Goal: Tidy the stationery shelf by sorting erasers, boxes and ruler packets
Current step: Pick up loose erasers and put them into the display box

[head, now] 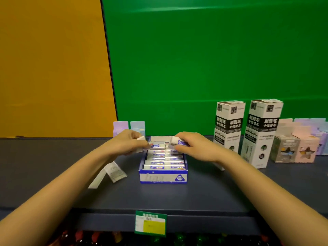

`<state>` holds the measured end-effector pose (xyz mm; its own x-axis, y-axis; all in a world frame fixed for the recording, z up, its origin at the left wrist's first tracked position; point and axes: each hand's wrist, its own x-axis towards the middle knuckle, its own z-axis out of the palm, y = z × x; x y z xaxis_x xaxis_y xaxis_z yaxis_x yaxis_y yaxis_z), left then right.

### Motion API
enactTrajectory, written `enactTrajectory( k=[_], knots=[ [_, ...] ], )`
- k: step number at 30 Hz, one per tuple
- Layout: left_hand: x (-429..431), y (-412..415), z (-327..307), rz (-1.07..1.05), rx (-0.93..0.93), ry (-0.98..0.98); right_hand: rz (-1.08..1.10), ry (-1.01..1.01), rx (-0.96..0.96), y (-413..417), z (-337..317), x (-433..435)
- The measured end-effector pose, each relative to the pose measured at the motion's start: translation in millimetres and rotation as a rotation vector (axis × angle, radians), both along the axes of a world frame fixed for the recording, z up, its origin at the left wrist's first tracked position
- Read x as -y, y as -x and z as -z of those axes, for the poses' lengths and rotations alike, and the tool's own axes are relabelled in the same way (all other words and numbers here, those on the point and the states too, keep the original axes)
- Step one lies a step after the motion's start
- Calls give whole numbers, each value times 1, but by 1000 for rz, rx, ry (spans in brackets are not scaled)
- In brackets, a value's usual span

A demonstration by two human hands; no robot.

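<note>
2 tall b/w boxes [229, 125], 1 eraser tray [163, 177], 2 star boxes [285, 148] (erasers [164, 163]: blurry, uncounted).

At 3 o'clock from the eraser tray [163, 177], the inner tall box [229, 126] and the outer tall box [262, 132] each carry white characters on a black band: 刷题笔 above 中性替芯. The tray's blue-and-white front bears pale lettering and a triangle logo, both too blurred to read. The green-and-yellow price tag [150, 223] at 6 o'clock and the paper slip [115, 172] at 9 o'clock are illegible.
</note>
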<state>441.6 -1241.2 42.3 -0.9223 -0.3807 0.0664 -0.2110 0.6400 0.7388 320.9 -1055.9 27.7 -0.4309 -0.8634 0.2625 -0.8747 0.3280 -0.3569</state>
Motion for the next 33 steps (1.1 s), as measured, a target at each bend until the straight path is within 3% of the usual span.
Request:
enactTrajectory(
  k=[21,33],
  knots=[
    [27,48,19,157,-156,317,164,-89,-125,22,10,33],
    [18,53,31,193,-171,479,156,-30,-65,27,12,26]
  ],
)
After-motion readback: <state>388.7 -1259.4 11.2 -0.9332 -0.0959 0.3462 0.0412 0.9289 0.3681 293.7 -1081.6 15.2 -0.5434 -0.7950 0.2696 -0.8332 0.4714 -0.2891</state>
